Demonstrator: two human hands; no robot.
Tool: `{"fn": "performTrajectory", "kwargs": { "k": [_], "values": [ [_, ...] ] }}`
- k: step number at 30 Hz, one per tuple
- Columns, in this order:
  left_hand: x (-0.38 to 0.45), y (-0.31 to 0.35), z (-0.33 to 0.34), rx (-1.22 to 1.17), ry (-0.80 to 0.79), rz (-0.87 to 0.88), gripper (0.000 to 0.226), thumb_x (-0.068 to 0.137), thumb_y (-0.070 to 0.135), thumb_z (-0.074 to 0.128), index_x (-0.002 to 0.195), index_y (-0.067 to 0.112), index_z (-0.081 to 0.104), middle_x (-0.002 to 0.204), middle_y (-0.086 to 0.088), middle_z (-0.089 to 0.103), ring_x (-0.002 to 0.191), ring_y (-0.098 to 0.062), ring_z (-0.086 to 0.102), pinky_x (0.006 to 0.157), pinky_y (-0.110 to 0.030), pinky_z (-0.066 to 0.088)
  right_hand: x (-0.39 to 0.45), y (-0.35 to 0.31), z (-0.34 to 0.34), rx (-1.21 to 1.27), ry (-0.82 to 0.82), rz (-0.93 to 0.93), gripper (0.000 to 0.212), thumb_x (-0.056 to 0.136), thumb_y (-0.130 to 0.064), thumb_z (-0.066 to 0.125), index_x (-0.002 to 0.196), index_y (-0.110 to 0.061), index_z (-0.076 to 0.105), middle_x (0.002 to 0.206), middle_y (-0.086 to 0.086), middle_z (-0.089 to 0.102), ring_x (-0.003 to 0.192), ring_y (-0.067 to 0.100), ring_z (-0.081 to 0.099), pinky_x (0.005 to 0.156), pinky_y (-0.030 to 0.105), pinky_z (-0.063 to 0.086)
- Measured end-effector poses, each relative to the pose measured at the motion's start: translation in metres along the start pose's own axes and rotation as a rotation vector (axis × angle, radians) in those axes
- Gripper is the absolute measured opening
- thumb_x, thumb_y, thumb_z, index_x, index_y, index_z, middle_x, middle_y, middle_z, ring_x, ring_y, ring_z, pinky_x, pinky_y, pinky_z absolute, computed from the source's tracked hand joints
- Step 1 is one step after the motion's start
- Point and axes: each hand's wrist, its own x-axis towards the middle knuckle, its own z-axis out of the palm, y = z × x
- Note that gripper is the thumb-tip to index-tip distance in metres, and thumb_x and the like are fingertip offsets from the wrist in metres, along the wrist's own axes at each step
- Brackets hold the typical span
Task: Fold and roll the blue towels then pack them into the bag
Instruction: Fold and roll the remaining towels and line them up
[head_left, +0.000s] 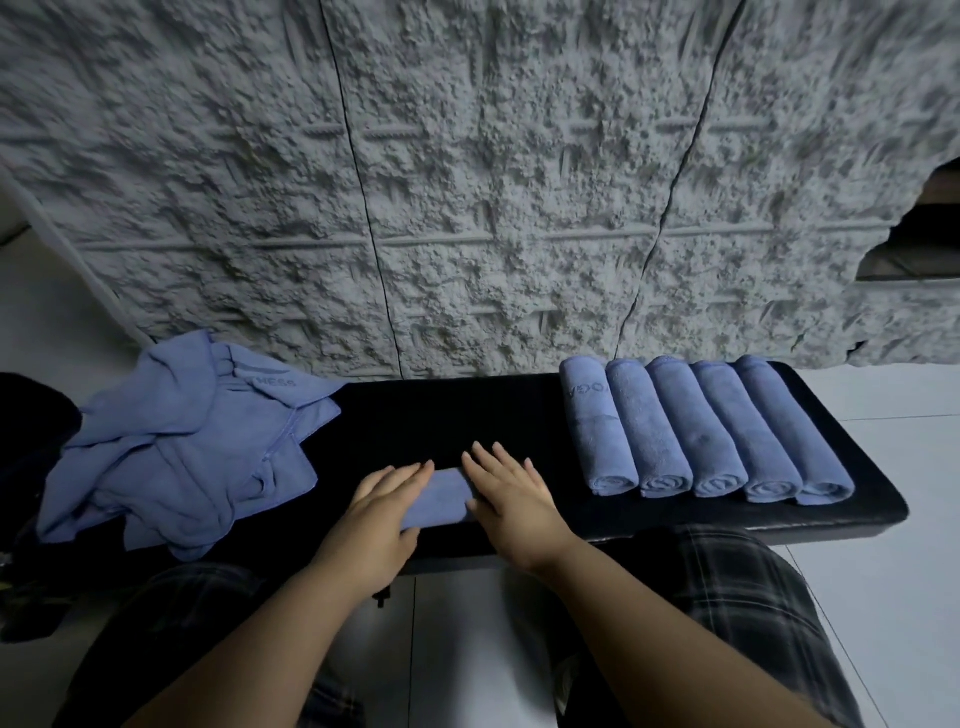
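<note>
Nearest the camera, plaid-clad knees (727, 597) sat at the front edge of the black worktop (441, 415), which serves as the landmark here. On the worktop's front middle lay the towel being worked (441, 499), blue, partly rolled or folded; which one was hard to tell under the hands. The left hand (379, 514) lay on its left end, fingers (410, 475) straight and flat, gripping nothing, just pressing. The right hand (511, 499) did the same on the right end, fingers (493, 457) spread and extended past the cloth onto the worktop. Flat palms likely kept the roll tight and even as it was pushed away from the body. On the worktop's left end sat a loose pile of unfolded blue towels (192, 452), overhanging the edge, probably the supply to draw from. On the right end five finished rolls (711, 431) lay side by side, touching, parked clear of the working space. Behind the worktop stood a rough grey wall (467, 182). No bag could be made out for certain, so packing looked some way off.
</note>
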Motion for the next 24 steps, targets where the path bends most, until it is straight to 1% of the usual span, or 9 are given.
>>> {"fn": "performTrajectory", "kwargs": {
  "k": [5,8,11,14,17,18,19,21,24],
  "values": [
    [-0.009,0.0,-0.001,0.038,-0.021,-0.05,0.082,0.088,0.007,0.045,0.145,0.049,0.003,0.148,0.018,0.013,0.121,-0.013,0.027,0.102,-0.021,0.031,-0.014,0.012,0.007,0.288,0.154,0.117,0.054,0.1,-0.018,0.044,0.149,-0.022,0.025,0.159,-0.004,0.006,0.146,0.013,-0.005,0.111,0.021,-0.005],
    [-0.013,0.006,-0.001,0.067,-0.028,-0.083,0.081,0.09,0.013,0.046,0.145,0.048,-0.003,0.144,0.016,0.018,0.113,-0.013,0.031,0.097,-0.021,0.033,-0.021,0.006,0.015,0.423,0.4,0.255,0.055,0.093,-0.012,0.055,0.144,-0.01,0.035,0.151,0.006,0.027,0.141,0.02,0.024,0.108,0.016,0.016],
    [-0.018,0.016,0.002,0.16,-0.019,-0.143,0.082,0.092,0.017,0.044,0.145,0.038,-0.015,0.142,0.01,0.021,0.11,-0.016,0.033,0.094,-0.023,0.037,-0.024,-0.001,0.014,0.472,0.532,0.402,0.042,0.086,-0.013,0.063,0.124,-0.005,0.048,0.122,0.009,0.046,0.114,0.022,0.046,0.093,0.022,0.037],
    [-0.022,0.028,0.01,0.303,0.025,-0.191,0.085,0.094,0.022,0.043,0.14,0.027,-0.028,0.141,0.004,0.021,0.109,-0.019,0.036,0.088,-0.025,0.042,-0.025,0.0,0.011,0.634,0.426,0.527,0.039,0.084,-0.023,0.069,0.11,-0.004,0.047,0.111,0.006,0.05,0.091,0.018,0.054,0.072,0.022,0.045],
    [-0.023,0.041,0.015,0.313,0.025,-0.222,0.082,0.095,0.025,0.044,0.146,0.027,-0.02,0.14,0.0,0.024,0.11,-0.02,0.04,0.086,-0.025,0.042,-0.027,0.001,0.01,0.689,0.244,0.563,0.027,0.089,-0.031,0.063,0.091,-0.009,0.048,0.086,0.001,0.05,0.064,0.007,0.046,0.047,0.01,0.033],
    [-0.023,0.044,0.017,0.305,0.021,-0.222,0.081,0.095,0.027,0.044,0.147,0.026,-0.019,0.138,-0.001,0.027,0.11,-0.02,0.042,0.086,-0.025,0.042,-0.027,-0.001,0.01,0.723,0.18,0.524,0.026,0.091,-0.031,0.06,0.083,-0.008,0.051,0.078,0.001,0.052,0.058,0.006,0.046,0.046,0.011,0.033],
    [-0.022,0.048,0.019,0.29,0.013,-0.218,0.08,0.095,0.03,0.043,0.147,0.026,-0.018,0.136,-0.002,0.03,0.109,-0.02,0.045,0.085,-0.025,0.042,-0.028,-0.004,0.011,0.814,0.123,0.499,0.026,0.092,-0.03,0.058,0.083,-0.006,0.056,0.076,0.002,0.056,0.059,0.008,0.051,0.051,0.013,0.04],
    [-0.021,0.054,0.023,0.226,0.0,-0.206,0.08,0.095,0.036,0.044,0.147,0.026,-0.016,0.128,-0.003,0.036,0.104,-0.02,0.051,0.079,-0.025,0.042,-0.028,-0.01,0.012,1.094,0.033,0.475,0.027,0.091,-0.027,0.058,0.104,-0.003,0.06,0.091,0.005,0.067,0.078,0.014,0.066,0.071,0.026,0.056],
    [-0.021,0.062,0.024,0.116,0.024,-0.193,0.081,0.094,0.038,0.046,0.148,0.028,-0.013,0.121,-0.004,0.04,0.095,-0.021,0.057,0.073,-0.027,0.044,-0.027,-0.008,0.013,1.338,-0.01,0.449,0.041,0.086,-0.026,0.063,0.123,-0.011,0.052,0.11,0.008,0.068,0.096,0.023,0.069,0.085,0.041,0.056]
  ]
}}
